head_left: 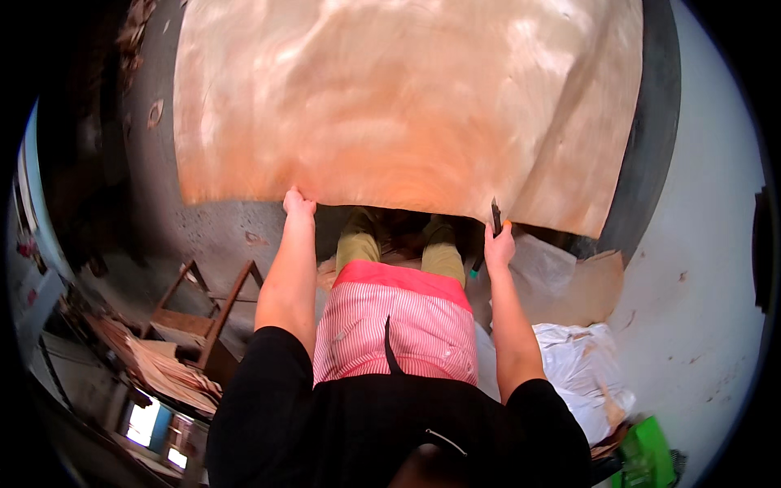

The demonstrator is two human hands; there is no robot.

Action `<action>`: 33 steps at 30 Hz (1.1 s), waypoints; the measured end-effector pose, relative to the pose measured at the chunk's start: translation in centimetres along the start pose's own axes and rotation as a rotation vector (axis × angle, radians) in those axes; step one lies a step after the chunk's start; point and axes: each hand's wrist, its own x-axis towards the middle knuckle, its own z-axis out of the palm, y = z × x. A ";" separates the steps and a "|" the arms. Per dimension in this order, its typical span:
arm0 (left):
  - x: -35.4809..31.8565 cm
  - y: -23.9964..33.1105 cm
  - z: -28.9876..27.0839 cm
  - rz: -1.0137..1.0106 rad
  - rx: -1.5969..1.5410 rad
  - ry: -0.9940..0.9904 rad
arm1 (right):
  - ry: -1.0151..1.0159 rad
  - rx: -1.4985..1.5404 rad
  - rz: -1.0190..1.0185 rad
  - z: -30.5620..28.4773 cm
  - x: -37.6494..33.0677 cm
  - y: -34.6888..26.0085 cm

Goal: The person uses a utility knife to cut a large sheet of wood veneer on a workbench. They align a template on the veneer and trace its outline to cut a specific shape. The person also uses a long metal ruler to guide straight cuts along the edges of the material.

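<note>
A large, thin, tan-orange sheet of wood veneer (pixel 390 98) spreads out in front of me, with faint ripples and a fold line toward its right side. My left hand (pixel 299 202) pinches the near edge of this sheet, left of the middle. Near the right part of the same edge, my right hand (pixel 499 244) is closed around a black utility knife (pixel 495 213), its tip pointing away from me over the sheet. A small orange patch shows by the right thumb; what it is, I cannot make out.
The sheet lies on a dark grey table (pixel 655 114). Below left stands a brown wooden frame (pixel 213 325) near stacked thin sheets (pixel 171 370). Brown board (pixel 600 285), a white plastic bag (pixel 579 366) and a green bag (pixel 648 455) are at lower right, beside a pale wall (pixel 708 244).
</note>
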 end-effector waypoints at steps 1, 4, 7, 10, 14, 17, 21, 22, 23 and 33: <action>0.0 0.2 -0.1 0.017 0.032 0.032 | 0.016 0.013 0.003 0.4 0.2 0.3; 1.4 0.6 -1.7 0.038 0.153 -0.083 | 0.037 0.062 0.008 1.0 1.2 1.2; -2.3 -0.4 -0.7 0.382 0.535 0.209 | 0.113 0.203 0.051 2.3 1.2 2.8; -9.6 -3.8 2.2 1.120 1.476 0.461 | 0.149 0.406 0.108 2.4 0.5 4.1; -16.7 -9.9 6.4 1.462 2.195 -0.647 | 0.161 0.506 0.329 4.9 -1.5 7.8; -18.2 -13.5 8.4 1.463 2.481 -0.891 | 0.233 0.662 0.408 6.1 -4.9 11.3; -18.1 -15.2 10.3 1.285 2.709 -0.753 | 0.316 0.671 0.512 6.0 -9.6 16.8; -18.2 -15.2 10.6 1.258 2.747 -0.730 | 0.374 0.583 0.481 5.0 -10.5 17.9; -18.3 -15.2 10.7 1.228 2.786 -0.711 | 0.432 0.492 0.454 3.5 -11.3 18.8; -19.4 -16.1 12.8 0.913 3.027 -0.595 | 0.597 0.192 0.360 -10.2 -11.4 27.6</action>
